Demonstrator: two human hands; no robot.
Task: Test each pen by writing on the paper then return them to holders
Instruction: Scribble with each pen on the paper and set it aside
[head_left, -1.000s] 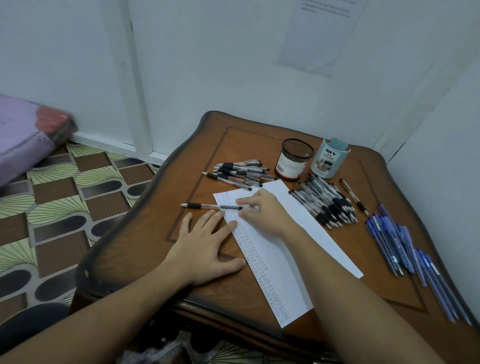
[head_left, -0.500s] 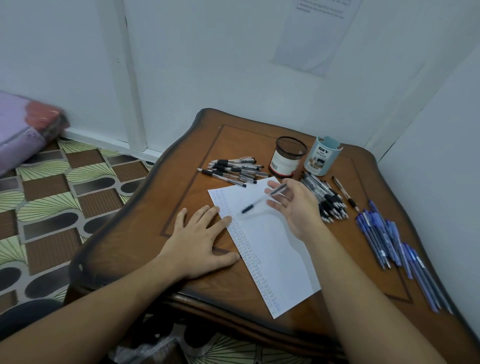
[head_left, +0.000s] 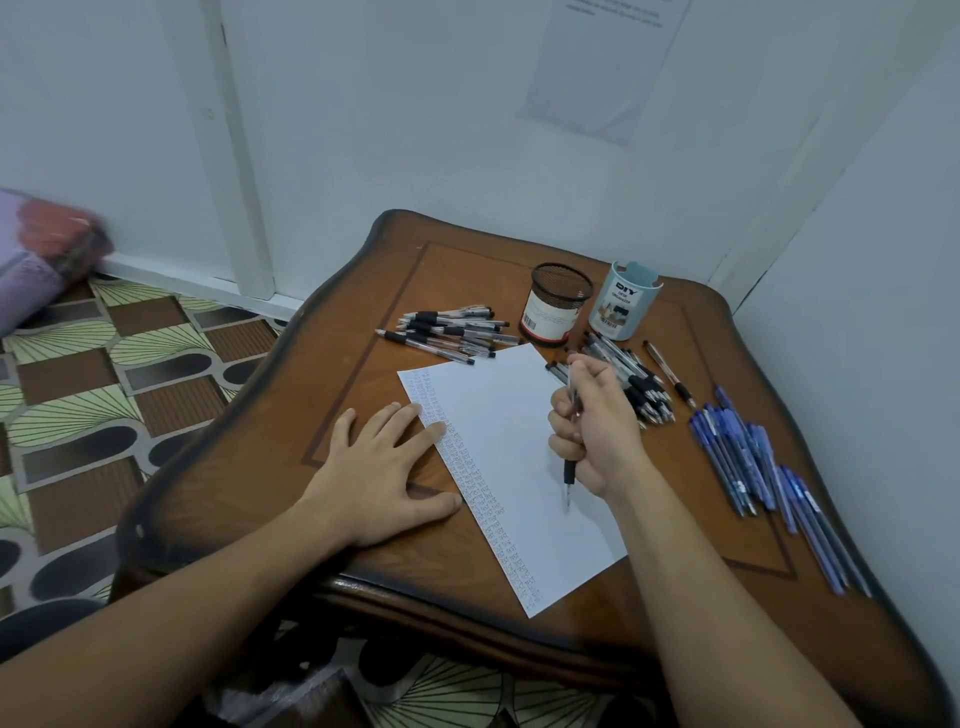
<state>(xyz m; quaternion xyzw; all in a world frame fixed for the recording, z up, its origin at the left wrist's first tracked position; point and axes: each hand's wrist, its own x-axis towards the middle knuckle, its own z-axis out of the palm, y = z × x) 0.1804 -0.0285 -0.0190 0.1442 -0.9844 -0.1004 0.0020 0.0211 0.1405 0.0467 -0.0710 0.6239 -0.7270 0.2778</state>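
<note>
A dark wooden bench (head_left: 343, 410) with a scalloped rim fills the corner of a white-walled room, with patterned floor (head_left: 104, 374) at 9 o'clock. A white sheet of paper (head_left: 498, 415) lies slanted at the bench's centre, with a column of small handwriting down its left edge.

The person's bare left grip (head_left: 379, 473) is released. Its fingers are straight and spread and its palm is flat on the bench at 8 o'clock, fingertips resting on the written margin. The right grip (head_left: 597, 431) is clenched fist-like round a black-banded pen (head_left: 570, 475). It holds the pen near upright over the paper's right half at 3 o'clock, tip down; whether the tip touches the sheet cannot be told.

A row of blue pens (head_left: 743, 457) lies at 4 o'clock near the bench's right rim. A heap of black pens (head_left: 639, 384) lies just beyond the right grip at 2 o'clock. A second black heap (head_left: 452, 330) lies at 12 o'clock, just beside the paper's top edge.

Two holders stand at 1 o'clock: a black mesh holder (head_left: 558, 304) and, just beside it, a pale blue holder (head_left: 623, 301) marked "DIY". One lone pen (head_left: 670, 374) lies between the nearer heap and the blue pens.
</note>
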